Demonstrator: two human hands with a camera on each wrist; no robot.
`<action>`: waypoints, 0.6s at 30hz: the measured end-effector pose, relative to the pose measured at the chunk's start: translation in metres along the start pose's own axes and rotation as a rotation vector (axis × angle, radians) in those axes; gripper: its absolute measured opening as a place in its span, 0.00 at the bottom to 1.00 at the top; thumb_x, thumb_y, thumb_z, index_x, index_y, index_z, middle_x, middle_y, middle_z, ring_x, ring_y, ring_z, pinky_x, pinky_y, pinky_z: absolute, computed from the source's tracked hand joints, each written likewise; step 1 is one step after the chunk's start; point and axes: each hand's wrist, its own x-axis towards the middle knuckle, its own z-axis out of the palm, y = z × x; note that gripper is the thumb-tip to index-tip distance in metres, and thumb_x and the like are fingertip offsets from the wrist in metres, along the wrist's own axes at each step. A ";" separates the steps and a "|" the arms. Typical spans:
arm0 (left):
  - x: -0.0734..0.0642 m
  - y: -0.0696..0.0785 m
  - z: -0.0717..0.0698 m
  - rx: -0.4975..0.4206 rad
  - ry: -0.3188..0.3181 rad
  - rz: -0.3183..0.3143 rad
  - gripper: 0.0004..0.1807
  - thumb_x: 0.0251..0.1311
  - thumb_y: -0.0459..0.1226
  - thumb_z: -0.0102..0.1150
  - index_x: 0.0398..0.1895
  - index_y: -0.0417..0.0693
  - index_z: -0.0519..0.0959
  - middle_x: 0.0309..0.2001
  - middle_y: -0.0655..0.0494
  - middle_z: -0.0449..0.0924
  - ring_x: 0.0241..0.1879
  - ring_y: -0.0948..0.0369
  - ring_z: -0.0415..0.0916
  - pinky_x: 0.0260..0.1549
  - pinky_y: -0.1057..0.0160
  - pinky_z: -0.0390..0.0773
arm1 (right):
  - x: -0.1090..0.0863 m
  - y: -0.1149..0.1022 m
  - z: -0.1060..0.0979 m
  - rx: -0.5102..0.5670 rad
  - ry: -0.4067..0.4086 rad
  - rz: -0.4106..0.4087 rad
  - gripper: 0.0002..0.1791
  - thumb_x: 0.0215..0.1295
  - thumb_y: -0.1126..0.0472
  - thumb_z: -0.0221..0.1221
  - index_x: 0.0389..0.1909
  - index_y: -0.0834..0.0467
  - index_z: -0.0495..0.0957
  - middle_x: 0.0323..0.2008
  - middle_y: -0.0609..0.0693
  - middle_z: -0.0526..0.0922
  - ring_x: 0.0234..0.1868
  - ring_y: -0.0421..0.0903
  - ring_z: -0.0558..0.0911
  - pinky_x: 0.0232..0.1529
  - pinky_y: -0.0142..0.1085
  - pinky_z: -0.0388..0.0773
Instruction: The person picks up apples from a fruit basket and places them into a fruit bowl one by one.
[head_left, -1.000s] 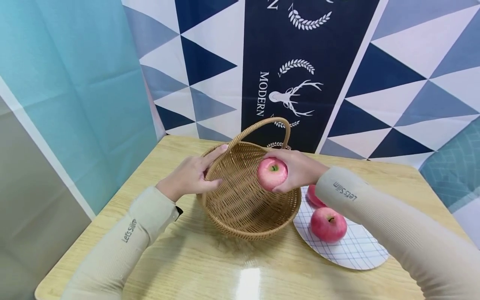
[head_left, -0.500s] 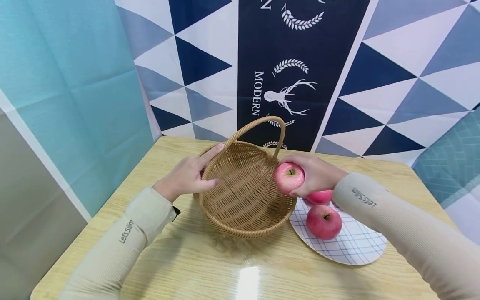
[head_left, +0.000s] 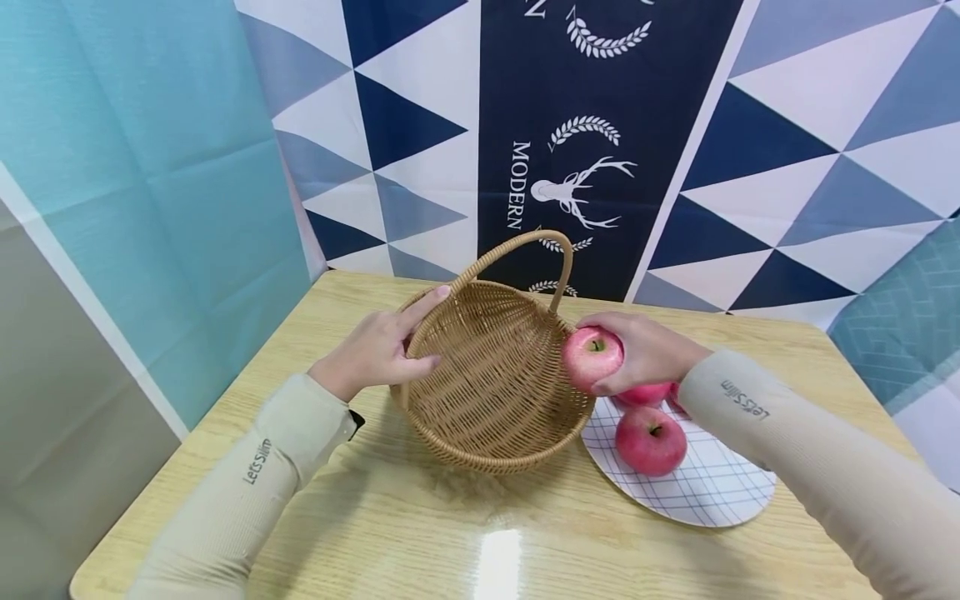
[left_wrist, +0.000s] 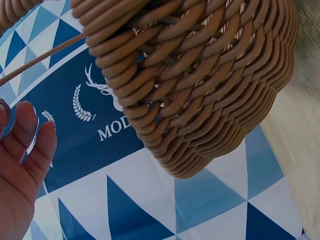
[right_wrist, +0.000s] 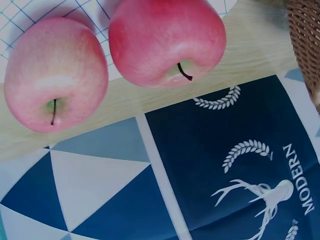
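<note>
The right hand [head_left: 652,352] grips a pink-red apple [head_left: 591,358], thumb and fingers around its sides, at the right rim of a wicker basket [head_left: 498,463]. With its index finger on the basket's arched handle, the left hand [head_left: 382,350] spreads its thumb out over the inside. Relaxed fingers of that hand [left_wrist: 27,150] show beside the woven wall [left_wrist: 210,100] in the left wrist view. On a round plate [head_left: 727,504] sit a front apple [head_left: 651,442] and more apples behind, partly hidden by the right hand and sleeve. Two apples, one at left [right_wrist: 55,75], fill the right wrist view's top.
All this stands on a light wooden table [head_left: 390,533]. A patterned cloth [head_left: 570,83] hangs behind the table's back edge, and a teal panel [head_left: 187,150] rises along the left side.
The right hand has carried its apple from over the basket's inside rightward to the rim beside the plate, uncovering more of the apples there. The left hand keeps its place at the handle.
</note>
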 end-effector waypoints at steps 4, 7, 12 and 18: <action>0.000 0.000 -0.001 -0.003 -0.006 -0.011 0.41 0.48 0.42 0.60 0.68 0.43 0.59 0.13 0.67 0.52 0.13 0.71 0.49 0.13 0.64 0.61 | -0.008 0.002 -0.005 0.000 0.003 0.061 0.43 0.37 0.48 0.73 0.59 0.58 0.70 0.46 0.50 0.78 0.44 0.49 0.76 0.42 0.41 0.76; 0.000 0.000 0.000 -0.002 -0.006 -0.008 0.41 0.48 0.42 0.60 0.68 0.43 0.59 0.14 0.67 0.52 0.13 0.71 0.48 0.13 0.64 0.61 | -0.017 0.006 -0.008 0.007 0.015 0.078 0.43 0.39 0.48 0.73 0.59 0.58 0.70 0.46 0.51 0.78 0.45 0.50 0.76 0.41 0.42 0.76; 0.000 -0.001 0.000 -0.009 0.000 0.009 0.42 0.48 0.42 0.60 0.68 0.44 0.57 0.14 0.67 0.52 0.13 0.71 0.48 0.13 0.64 0.60 | -0.034 0.017 -0.012 -0.008 0.059 0.088 0.42 0.39 0.46 0.73 0.58 0.57 0.71 0.46 0.51 0.78 0.46 0.50 0.76 0.42 0.44 0.76; 0.001 -0.001 0.000 -0.005 0.007 0.011 0.41 0.48 0.42 0.59 0.67 0.41 0.59 0.14 0.66 0.53 0.13 0.71 0.47 0.13 0.64 0.60 | -0.052 0.030 -0.013 -0.052 0.112 0.091 0.40 0.39 0.48 0.74 0.56 0.57 0.72 0.44 0.49 0.79 0.44 0.50 0.77 0.38 0.42 0.78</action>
